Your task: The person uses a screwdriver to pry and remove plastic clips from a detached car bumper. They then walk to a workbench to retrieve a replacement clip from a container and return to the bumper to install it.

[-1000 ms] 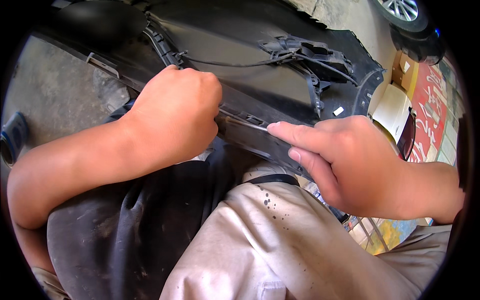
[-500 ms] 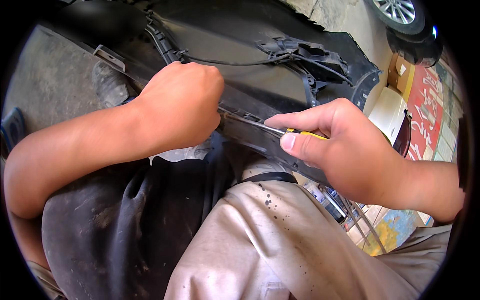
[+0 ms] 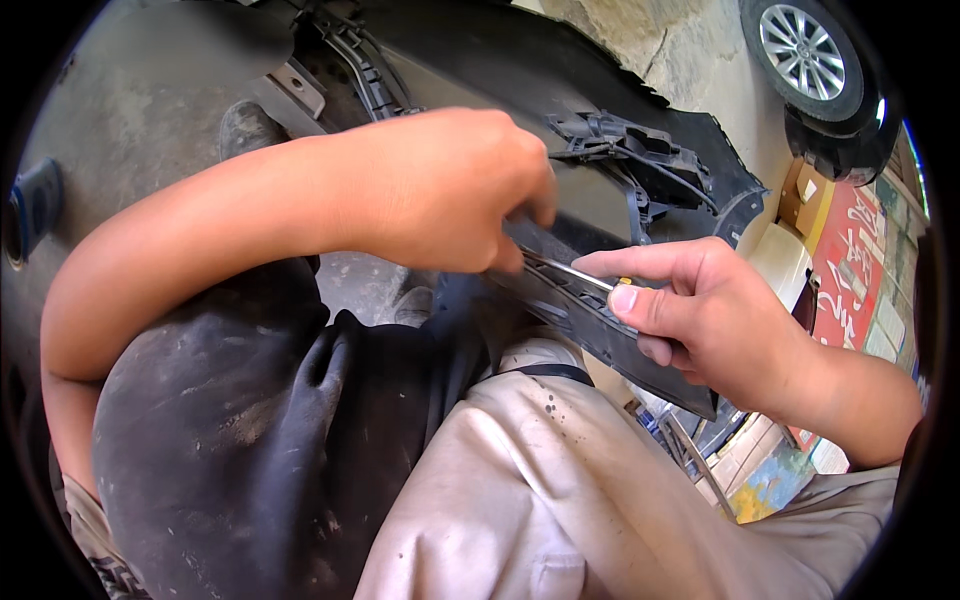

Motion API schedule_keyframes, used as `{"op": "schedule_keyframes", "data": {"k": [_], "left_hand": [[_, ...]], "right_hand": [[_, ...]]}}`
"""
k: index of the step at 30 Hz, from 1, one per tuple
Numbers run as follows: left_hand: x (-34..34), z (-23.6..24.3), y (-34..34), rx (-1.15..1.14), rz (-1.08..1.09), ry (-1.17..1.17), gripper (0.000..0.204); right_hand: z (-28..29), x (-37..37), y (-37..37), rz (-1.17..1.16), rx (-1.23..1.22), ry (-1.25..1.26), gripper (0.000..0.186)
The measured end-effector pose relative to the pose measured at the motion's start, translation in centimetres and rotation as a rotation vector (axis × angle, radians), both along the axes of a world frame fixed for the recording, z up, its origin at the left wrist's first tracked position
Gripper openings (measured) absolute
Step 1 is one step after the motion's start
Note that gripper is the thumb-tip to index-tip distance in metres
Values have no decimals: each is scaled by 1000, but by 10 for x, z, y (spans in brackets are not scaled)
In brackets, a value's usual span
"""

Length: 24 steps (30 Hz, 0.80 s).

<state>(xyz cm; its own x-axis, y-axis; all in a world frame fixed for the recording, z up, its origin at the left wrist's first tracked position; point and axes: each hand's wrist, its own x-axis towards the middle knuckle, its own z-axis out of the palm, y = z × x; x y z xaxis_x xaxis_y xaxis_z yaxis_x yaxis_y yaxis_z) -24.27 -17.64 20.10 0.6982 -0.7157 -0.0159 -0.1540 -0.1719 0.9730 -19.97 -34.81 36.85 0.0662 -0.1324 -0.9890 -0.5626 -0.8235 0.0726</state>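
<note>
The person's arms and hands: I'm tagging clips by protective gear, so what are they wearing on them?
Nothing. The left hand and right hand are bare, without gloves, rings or a watch in view. Both forearms are bare too; no sleeve shows on either. Fingernails are short.

The bumper (image 3: 600, 190) is matt black plastic, dusty and scuffed. At three o'clock, the screwdriver (image 3: 575, 272) shows a bright, smooth metal shaft. The trousers (image 3: 560, 490) at six o'clock are beige cloth, stained. The wheel (image 3: 800, 45) at one o'clock gleams, polished metal.
</note>
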Motion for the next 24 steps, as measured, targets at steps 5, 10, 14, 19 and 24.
{"op": "schedule_keyframes", "data": {"k": [5,10,14,19,24], "left_hand": [[3,-11,-6,-24,-135,-206,13],[0,-16,-14,-69,-165,-362,10],[-4,-14,-10,-57,-184,-406,18],[-9,-18,-10,-121,-144,-428,13],[-22,-17,6,-54,-22,-350,22]], "right_hand": [[0,-1,4,54,66,-53,39],[-1,-5,0,75,32,-48,37],[2,-15,-7,509,234,-275,34],[16,-32,-12,1566,478,-670,39],[16,-38,-10,1870,529,-751,50]]}}
